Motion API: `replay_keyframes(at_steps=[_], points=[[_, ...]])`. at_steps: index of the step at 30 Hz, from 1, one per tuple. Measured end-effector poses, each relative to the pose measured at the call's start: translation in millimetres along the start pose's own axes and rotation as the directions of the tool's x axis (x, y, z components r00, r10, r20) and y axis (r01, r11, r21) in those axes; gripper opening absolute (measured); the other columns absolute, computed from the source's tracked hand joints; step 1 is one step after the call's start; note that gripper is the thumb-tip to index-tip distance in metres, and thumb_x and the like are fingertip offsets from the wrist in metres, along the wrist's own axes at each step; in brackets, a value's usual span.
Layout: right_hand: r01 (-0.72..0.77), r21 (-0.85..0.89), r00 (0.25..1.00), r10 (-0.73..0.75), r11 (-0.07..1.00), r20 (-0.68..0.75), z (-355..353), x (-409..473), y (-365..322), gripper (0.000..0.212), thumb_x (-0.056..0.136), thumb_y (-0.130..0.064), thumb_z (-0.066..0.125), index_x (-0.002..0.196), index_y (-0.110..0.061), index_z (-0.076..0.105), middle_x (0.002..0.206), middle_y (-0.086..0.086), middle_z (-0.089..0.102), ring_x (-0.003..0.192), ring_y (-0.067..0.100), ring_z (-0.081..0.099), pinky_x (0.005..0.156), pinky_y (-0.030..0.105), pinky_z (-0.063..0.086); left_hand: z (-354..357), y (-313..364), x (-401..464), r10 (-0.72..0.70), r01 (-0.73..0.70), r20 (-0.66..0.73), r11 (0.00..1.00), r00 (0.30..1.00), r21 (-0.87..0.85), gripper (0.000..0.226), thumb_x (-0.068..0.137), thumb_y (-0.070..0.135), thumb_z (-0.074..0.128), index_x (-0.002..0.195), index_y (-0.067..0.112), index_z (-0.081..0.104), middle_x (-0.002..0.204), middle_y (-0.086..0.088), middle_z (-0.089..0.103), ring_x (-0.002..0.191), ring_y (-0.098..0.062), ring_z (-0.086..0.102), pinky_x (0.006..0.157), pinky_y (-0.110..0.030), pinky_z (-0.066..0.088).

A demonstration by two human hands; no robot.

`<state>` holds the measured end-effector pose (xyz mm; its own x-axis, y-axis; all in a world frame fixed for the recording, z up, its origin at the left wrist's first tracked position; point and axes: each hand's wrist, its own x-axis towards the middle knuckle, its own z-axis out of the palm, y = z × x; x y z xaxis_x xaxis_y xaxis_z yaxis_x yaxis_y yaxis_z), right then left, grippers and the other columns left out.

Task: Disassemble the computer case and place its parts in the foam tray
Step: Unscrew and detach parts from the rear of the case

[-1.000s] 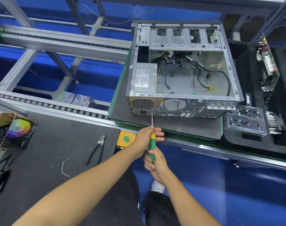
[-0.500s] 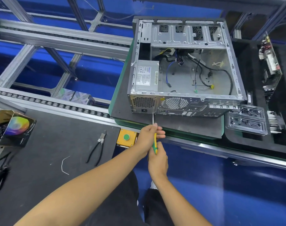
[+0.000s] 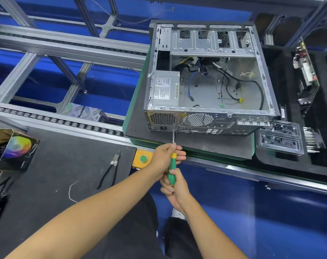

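Head view, nearest first: pliers (image 3: 110, 170) lie lower left on the dark mat (image 3: 52, 184). At centre the right hand (image 3: 174, 191) grips the green screwdriver (image 3: 171, 171) handle; the left hand (image 3: 166, 156) wraps around its upper end. Its tip meets the open computer case (image 3: 205, 86) rear panel. Farther right sits the black foam tray (image 3: 282, 75), holding a circuit board (image 3: 306, 71).

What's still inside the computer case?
Inside the case: a power supply at the near left corner and loose cables. The drive cage hides what's beneath it.
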<state>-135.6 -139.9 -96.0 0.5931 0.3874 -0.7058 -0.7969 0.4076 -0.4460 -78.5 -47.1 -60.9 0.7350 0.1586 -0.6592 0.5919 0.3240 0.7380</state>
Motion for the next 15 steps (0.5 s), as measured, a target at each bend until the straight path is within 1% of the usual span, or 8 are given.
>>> replay_keyframes(at_steps=[2, 3, 5, 6, 8, 11, 13, 15], points=[[0.105, -0.278, 0.976, -0.152, 0.955, -0.154, 5, 0, -1, 0.015, 0.09, -0.017, 0.055, 0.081, -0.013, 0.045, 0.059, 0.009, 0.049, 0.041, 0.015, 0.032, 0.04, 0.023, 0.025, 0, 1, 0, -0.015, 0.016, -0.021, 1.0, 1.0, 0.024, 0.034, 0.111, 0.026, 0.043, 0.111, 0.003, 0.067, 0.092, -0.01, 0.079, 0.084, -0.02, 0.077, 0.075, -0.03, 0.06], [0.151, -0.443, 0.942, -0.265, 0.884, -0.208, 6, 0, 0, 0.018, 0.092, -0.017, 0.057, 0.08, -0.014, 0.044, 0.061, 0.011, 0.053, 0.043, 0.017, 0.038, 0.04, 0.025, 0.029, 1, 1, 1, -0.026, 0.027, -0.033, 0.999, 0.999, 0.02, 0.033, 0.111, 0.026, 0.044, 0.11, 0.003, 0.068, 0.092, -0.01, 0.079, 0.084, -0.02, 0.077, 0.073, -0.03, 0.06], [0.17, -0.697, 0.863, -0.447, 0.697, -0.236, 7, 0, -1, 0.018, 0.093, -0.019, 0.058, 0.078, -0.018, 0.049, 0.065, 0.009, 0.06, 0.049, 0.015, 0.045, 0.043, 0.028, 0.036, 4, 3, 2, -0.054, 0.054, -0.05, 0.999, 0.997, -0.007, 0.033, 0.11, 0.026, 0.045, 0.109, 0.002, 0.068, 0.094, -0.014, 0.078, 0.082, -0.021, 0.076, 0.068, -0.028, 0.059], [0.184, -0.725, 0.851, -0.476, 0.664, -0.22, 9, 0, -1, 0.017, 0.094, -0.019, 0.057, 0.078, -0.02, 0.052, 0.064, 0.007, 0.06, 0.05, 0.013, 0.046, 0.044, 0.026, 0.037, 5, 4, 3, -0.069, 0.068, -0.051, 0.997, 0.996, -0.02, 0.033, 0.11, 0.025, 0.045, 0.11, 0.001, 0.068, 0.096, -0.016, 0.078, 0.081, -0.021, 0.076, 0.068, -0.028, 0.06], [0.216, -0.607, 0.89, -0.409, 0.765, -0.199, 11, 1, -3, 0.02, 0.098, -0.018, 0.053, 0.079, -0.017, 0.054, 0.059, 0.002, 0.054, 0.046, 0.013, 0.041, 0.04, 0.026, 0.032, 5, 5, 3, -0.09, 0.09, -0.035, 0.996, 0.995, -0.013, 0.033, 0.11, 0.026, 0.046, 0.111, 0.002, 0.068, 0.098, -0.014, 0.078, 0.082, -0.019, 0.076, 0.073, -0.03, 0.061], [0.116, -0.271, 0.983, -0.15, 0.955, -0.11, 8, 5, -8, 0.011, 0.094, -0.015, 0.051, 0.083, -0.013, 0.048, 0.055, 0.004, 0.045, 0.038, 0.014, 0.026, 0.041, 0.022, 0.016, -2, 7, 1, -0.101, 0.1, 0.024, 0.995, 0.995, 0.019, 0.034, 0.109, 0.031, 0.047, 0.114, 0.005, 0.068, 0.1, -0.01, 0.079, 0.089, -0.019, 0.076, 0.087, -0.035, 0.06], [0.023, -0.101, 1.0, -0.021, 0.995, 0.015, 1, 7, -6, 0.004, 0.094, -0.013, 0.048, 0.09, -0.012, 0.047, 0.055, 0.005, 0.04, 0.036, 0.012, 0.021, 0.038, 0.022, 0.015, -6, 8, 0, -0.108, 0.107, 0.055, 0.994, 0.993, 0.021, 0.036, 0.108, 0.032, 0.048, 0.117, 0.002, 0.066, 0.103, -0.012, 0.078, 0.092, -0.021, 0.075, 0.09, -0.034, 0.06], [-0.049, 0.013, 0.995, 0.048, 0.999, 0.091, -3, 9, -4, 0.01, 0.096, -0.017, 0.045, 0.09, -0.011, 0.048, 0.055, 0.003, 0.039, 0.034, 0.009, 0.022, 0.033, 0.022, 0.02, -5, 8, 0, -0.116, 0.116, 0.071, 0.993, 0.991, 0.009, 0.036, 0.11, 0.031, 0.045, 0.113, 0.002, 0.067, 0.104, -0.014, 0.078, 0.095, -0.023, 0.075, 0.096, -0.036, 0.058]])
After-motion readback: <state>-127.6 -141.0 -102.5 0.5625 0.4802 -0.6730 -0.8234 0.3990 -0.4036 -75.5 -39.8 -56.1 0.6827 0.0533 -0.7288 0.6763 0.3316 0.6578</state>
